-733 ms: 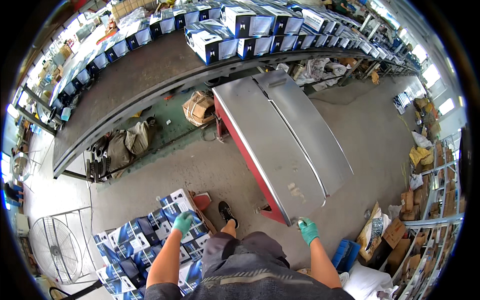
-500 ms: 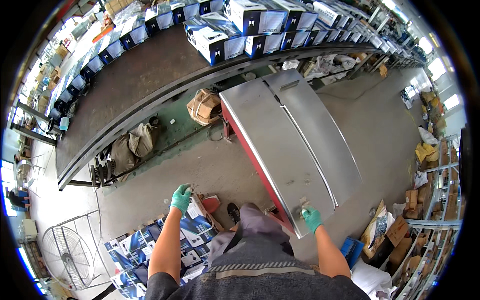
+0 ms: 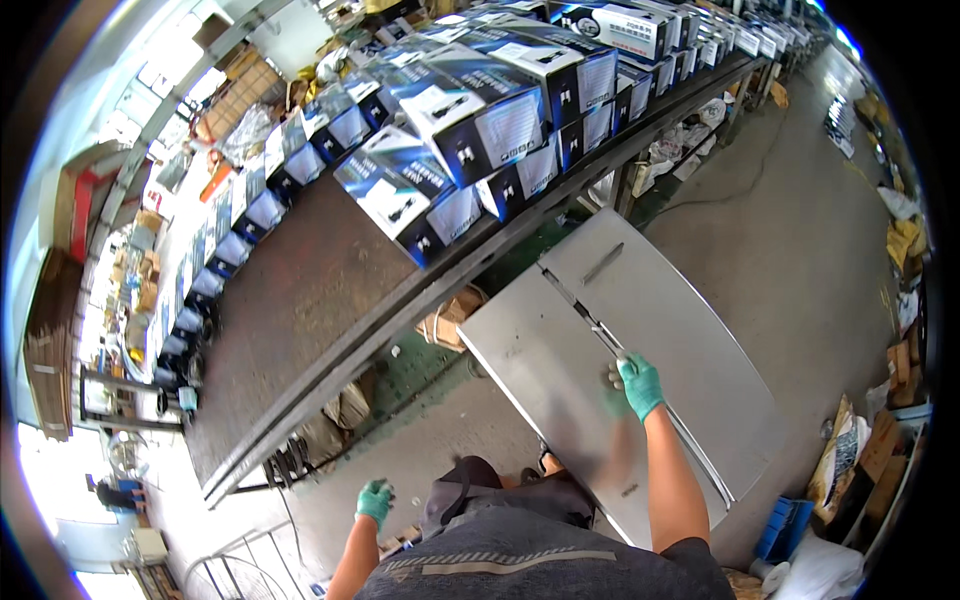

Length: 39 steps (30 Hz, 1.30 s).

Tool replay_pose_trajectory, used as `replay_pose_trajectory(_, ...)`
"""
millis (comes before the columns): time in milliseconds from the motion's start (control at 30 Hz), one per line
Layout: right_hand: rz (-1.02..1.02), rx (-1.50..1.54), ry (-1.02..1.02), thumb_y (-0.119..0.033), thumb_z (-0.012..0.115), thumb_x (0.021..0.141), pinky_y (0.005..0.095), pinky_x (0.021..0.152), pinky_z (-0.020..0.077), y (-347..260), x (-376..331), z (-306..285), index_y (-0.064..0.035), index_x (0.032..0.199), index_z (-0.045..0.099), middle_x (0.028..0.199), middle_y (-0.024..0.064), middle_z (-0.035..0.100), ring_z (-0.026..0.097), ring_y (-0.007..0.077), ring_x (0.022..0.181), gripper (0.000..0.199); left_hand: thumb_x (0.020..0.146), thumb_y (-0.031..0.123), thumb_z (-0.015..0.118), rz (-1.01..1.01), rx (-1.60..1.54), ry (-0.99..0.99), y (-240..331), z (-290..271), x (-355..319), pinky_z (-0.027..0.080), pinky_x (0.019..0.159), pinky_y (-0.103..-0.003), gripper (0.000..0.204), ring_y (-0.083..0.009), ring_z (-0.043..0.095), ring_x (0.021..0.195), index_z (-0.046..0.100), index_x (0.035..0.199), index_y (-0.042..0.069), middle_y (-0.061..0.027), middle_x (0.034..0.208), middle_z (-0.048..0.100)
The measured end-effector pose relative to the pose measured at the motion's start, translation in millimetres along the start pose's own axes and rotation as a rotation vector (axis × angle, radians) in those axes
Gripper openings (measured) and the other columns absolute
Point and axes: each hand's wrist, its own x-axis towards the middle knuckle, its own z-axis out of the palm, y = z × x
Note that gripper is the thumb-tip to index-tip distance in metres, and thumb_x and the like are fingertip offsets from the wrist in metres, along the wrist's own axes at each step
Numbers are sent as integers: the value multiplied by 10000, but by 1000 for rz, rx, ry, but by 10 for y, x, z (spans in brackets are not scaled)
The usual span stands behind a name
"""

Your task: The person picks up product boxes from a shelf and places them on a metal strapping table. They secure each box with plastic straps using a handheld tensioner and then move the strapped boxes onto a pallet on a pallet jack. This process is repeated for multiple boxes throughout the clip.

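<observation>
Reaching out with our right hand [image 3: 638,385], gloved in green, we press it onto the grey metal panel [image 3: 560,370], right at the seam [image 3: 600,335] where its two leaves meet; the fingers are spread flat on the sheet and clamp nothing. That panel lies tilted in front of us, over the concrete floor [image 3: 800,260], its far corner pointing toward the long dark surface [image 3: 300,300]. A short slot-like handle [image 3: 603,263] sits on the farther leaf.

Our left hand [image 3: 374,500], also green-gloved, hangs low by our side, well apart from the panel, its fingers loosely curled; we cannot tell whether anything is in its grip.

Along the long surface runs a row of blue, black and white boxes [image 3: 470,130], rectangular, each with a pale front face and a darker lid, stacked closest near the middle. A second line of the same kind of boxes [image 3: 240,215] stands along the far edge at the left. Under the surface sits a brown cardboard carton [image 3: 450,318]. At the lower right a blue crate [image 3: 785,525] rests on the floor beside flat cardboard [image 3: 880,460], and yellow-brown packages [image 3: 900,240] lie along the right edge.
</observation>
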Motion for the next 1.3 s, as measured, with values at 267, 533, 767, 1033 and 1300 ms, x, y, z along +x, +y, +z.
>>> replay_pose_trajectory(267,-106,161,15,-428,625,993,312,738,562,-1738,1432,804,-109,1294,604,1057,17,695,652,117,812,439,987,192,625,813,-120,88,4434,208,1888,487,678,-257,353,-95,606,828,587,1324,92,-7,1007,672)
replay_pose_trajectory(533,-150,279,96,-718,493,935,497,951,516,-3247,2663,1938,-287,1576,235,1597,45,286,448,301,1317,814,915,368,716,927,-423,-96,8358,1604,3347,527,779,-315,720,-179,621,930,392,1496,91,-70,1208,630)
replay_pose_trajectory(767,-90,351,349,-866,444,835,559,949,479,-3220,3288,2520,-320,1515,299,1392,63,461,513,267,1153,884,892,283,756,732,-671,-546,9072,2204,4000,588,611,-408,497,-246,671,852,452,1263,150,-118,1081,619)
replay_pose_trajectory(1033,174,612,405,-940,424,764,564,953,439,-2840,3194,2141,-200,1324,592,1232,65,650,599,279,1035,944,950,325,594,959,-278,-555,8769,2122,4120,529,677,-346,250,-163,619,758,652,936,81,-44,869,653)
replay_pose_trajectory(1300,270,1336,137,-603,509,982,420,962,543,-1639,1064,2558,-77,1325,595,1218,103,689,672,240,1081,634,962,327,539,426,-603,-725,7813,1726,2800,500,1024,-438,437,-282,627,1165,619,1296,55,-130,1278,652)
